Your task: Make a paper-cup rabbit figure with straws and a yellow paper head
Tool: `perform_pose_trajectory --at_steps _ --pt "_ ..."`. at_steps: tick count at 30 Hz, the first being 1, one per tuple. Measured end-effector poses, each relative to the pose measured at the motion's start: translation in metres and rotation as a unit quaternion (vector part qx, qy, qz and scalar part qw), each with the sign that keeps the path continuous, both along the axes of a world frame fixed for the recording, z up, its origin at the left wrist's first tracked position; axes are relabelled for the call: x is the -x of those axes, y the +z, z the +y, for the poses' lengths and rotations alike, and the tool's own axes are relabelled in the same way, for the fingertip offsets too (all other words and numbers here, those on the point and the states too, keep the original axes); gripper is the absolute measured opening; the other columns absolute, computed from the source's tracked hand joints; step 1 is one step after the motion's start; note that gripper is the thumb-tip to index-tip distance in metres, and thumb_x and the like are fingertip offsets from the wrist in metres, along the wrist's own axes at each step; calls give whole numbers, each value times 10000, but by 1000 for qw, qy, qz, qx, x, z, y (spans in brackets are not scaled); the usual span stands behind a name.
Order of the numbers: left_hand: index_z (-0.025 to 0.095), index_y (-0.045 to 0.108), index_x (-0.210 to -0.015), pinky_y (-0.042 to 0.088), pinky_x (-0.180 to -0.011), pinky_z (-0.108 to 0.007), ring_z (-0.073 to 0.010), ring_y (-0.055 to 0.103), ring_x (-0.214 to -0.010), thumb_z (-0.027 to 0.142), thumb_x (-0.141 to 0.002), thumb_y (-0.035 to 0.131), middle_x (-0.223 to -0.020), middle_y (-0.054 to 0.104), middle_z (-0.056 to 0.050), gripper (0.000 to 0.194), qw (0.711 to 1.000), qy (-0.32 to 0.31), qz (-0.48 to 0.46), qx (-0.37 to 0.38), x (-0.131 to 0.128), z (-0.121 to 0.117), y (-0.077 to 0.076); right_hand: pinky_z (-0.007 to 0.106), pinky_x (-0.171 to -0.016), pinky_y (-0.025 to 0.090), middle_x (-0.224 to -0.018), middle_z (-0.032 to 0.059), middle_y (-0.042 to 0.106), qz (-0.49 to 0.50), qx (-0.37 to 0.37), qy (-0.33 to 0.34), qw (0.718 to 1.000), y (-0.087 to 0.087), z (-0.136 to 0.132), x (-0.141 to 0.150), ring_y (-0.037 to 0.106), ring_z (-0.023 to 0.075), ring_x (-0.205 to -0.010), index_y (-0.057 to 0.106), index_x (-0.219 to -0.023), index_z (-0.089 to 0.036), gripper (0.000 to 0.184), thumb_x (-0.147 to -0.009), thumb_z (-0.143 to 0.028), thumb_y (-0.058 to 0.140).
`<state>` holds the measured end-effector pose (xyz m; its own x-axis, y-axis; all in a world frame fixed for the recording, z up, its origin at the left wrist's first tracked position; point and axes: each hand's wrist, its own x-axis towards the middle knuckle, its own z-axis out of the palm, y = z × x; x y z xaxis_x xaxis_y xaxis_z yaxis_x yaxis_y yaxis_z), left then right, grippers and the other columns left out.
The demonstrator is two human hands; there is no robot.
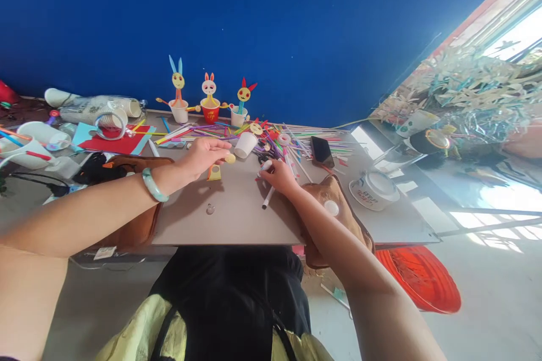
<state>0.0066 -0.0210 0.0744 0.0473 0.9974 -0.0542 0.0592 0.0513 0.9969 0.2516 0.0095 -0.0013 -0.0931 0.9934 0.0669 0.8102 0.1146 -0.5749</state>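
My left hand (207, 157), with a pale bangle (154, 185) on its wrist, is closed on a small yellow paper disc (230, 158). Below it lies a yellow paper scrap (218, 173) with a round hole. My right hand (281, 176) pinches a small white object (266, 166), whose kind I cannot make out. A white marker (268, 197) with a black end lies just under that hand. Between both hands, a white paper cup (246, 145) rests tilted on the table. A small clear object (210, 209) sits closer to the front edge.
Three paper-cup bunny figures (210, 110) stand along the blue wall. Colourful sticks (296, 141) are heaped behind my hands. A phone (322, 151), a brown bag (339, 211) and a white lidded bowl (374, 189) are on the right. Coloured paper (114, 142) lies left.
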Motion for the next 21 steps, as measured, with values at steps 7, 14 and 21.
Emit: perform_pose_trajectory --at_steps 7,14,21 --pt "158 771 -857 542 -684 -297 -136 664 -644 276 -600 852 -767 755 -50 294 998 -28 -53 18 -7 17 -21 258 -582 336 -688 2 651 -38 15 -3 999 3 5 -4 548 142 -637 601 -721 -194 90 -751 -262 652" --pt "156 760 -842 551 -685 -291 -137 679 -657 302 -565 882 -768 755 -53 336 996 -37 -70 35 -8 17 -21 265 -594 356 -720 5 690 -52 2 -1 999 6 4 -9 580 160 -652 666 -898 -201 196 -715 -264 698" --pt "169 753 -923 575 -710 -307 -168 713 -702 317 -613 887 -798 755 -69 368 980 -118 -129 100 -9 10 -16 307 -693 436 -778 19 703 22 -200 43 979 35 -30 -7 596 164 -671 697 -931 -202 154 -791 -228 637"
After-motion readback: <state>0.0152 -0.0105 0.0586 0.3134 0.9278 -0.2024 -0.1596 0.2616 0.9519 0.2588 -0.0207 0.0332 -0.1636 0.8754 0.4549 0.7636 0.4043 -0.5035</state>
